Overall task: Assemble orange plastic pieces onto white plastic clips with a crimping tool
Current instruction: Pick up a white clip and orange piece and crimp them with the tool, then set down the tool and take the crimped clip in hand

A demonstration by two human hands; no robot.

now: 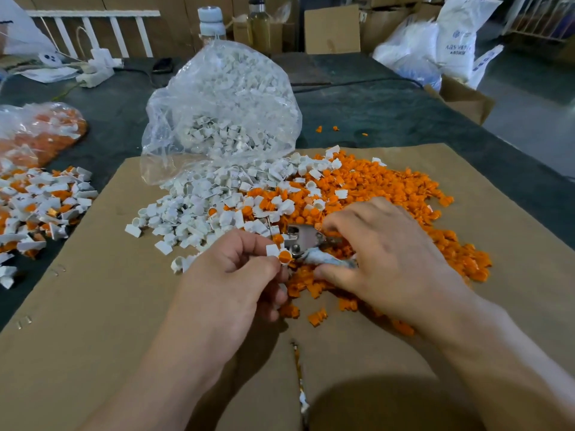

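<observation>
Hands (pixel 236 269) (pixel 382 259) hold clip (pixel 280 255) against crimping tool (pixel 303 242)

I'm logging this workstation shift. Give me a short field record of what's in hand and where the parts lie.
left hand: pinches white clip with orange piece
right hand: grips crimping tool
loose white clips: spilled from clear bag
loose orange pieces: heaped on cardboard
assembled pile: far left
</observation>
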